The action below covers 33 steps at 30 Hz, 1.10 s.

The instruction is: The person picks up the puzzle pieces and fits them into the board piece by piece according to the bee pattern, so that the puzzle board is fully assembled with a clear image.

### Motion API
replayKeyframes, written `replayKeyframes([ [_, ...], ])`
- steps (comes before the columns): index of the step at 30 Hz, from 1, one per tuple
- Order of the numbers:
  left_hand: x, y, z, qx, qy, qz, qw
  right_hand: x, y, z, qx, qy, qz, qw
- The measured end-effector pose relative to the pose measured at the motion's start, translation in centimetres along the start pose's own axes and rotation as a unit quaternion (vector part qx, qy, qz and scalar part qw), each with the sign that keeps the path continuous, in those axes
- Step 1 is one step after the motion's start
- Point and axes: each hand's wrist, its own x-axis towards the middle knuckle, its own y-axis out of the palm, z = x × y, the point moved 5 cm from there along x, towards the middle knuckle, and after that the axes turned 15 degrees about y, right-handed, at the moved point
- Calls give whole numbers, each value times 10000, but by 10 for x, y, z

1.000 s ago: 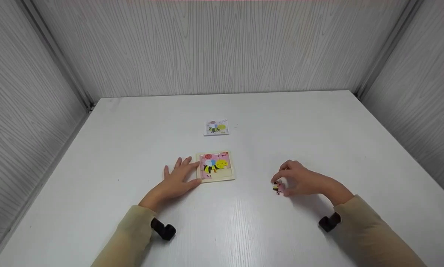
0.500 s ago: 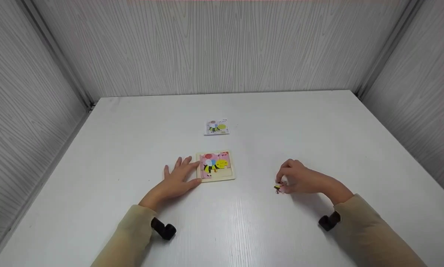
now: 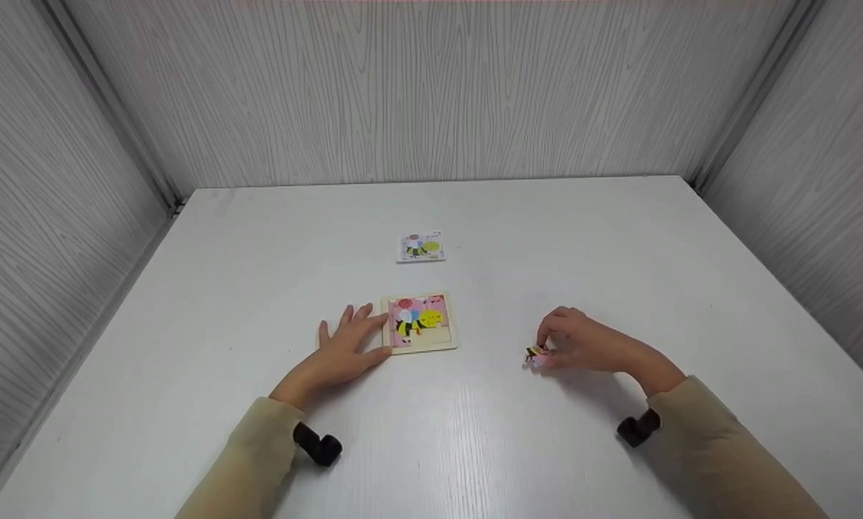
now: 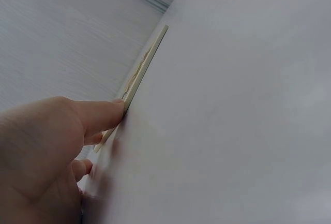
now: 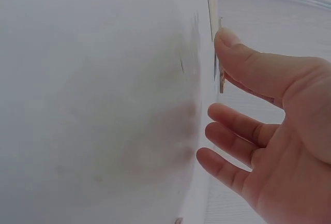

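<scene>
My left hand (image 3: 344, 355) lies with spread fingers at the left side of a wooden puzzle tray (image 3: 425, 349), thumb and forefinger touching its edge. In the left wrist view the thumb (image 4: 106, 114) meets the tray's thin side (image 4: 150, 58). The tray holds a partly filled bee picture on pink, with bare wood at its lower right. Right of it, my right hand (image 3: 584, 344) pinches a small pink, yellow and black puzzle piece (image 3: 536, 357) just over the table. Seen from the right wrist, that piece (image 5: 222, 83) stands edge-on at the thumb; the other fingers are spread apart.
A small square card (image 3: 421, 247) with the same bee picture lies behind the tray on the white table (image 3: 467, 440). Wood-grain panels (image 3: 431, 94) stand at the back and both sides. A small object (image 5: 178, 221) shows at the bottom of the right wrist view.
The puzzle piece has turned between my right fingers, and its yellow and black part now faces up toward the back. The right hand has shifted only slightly. My left hand and the tray stay still.
</scene>
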Motion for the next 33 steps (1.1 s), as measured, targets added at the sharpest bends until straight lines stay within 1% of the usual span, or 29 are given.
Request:
replayKeyframes([
  [7, 1, 0, 1, 74, -67, 0, 10000, 4, 0, 4, 158, 327, 8, 9993],
  [12, 1, 0, -1, 64, -56, -10, 10000, 9, -1, 13, 149, 159, -80, 9997],
  [17, 2, -1, -2, 97, 53, -30, 9999, 15, 1, 21, 215, 2, -167, 9996],
  [25, 1, 0, 0, 91, -16, 6, 10000, 27, 4, 33, 225, -189, -328, 9990],
  [29, 1, 0, 0, 65, -8, 16, 10000, 33, 7, 40, 219, -119, -375, 9990],
  [33, 0, -1, -1, 15, -8, 0, 10000, 41, 10, 47, 190, 117, -413, 9989],
])
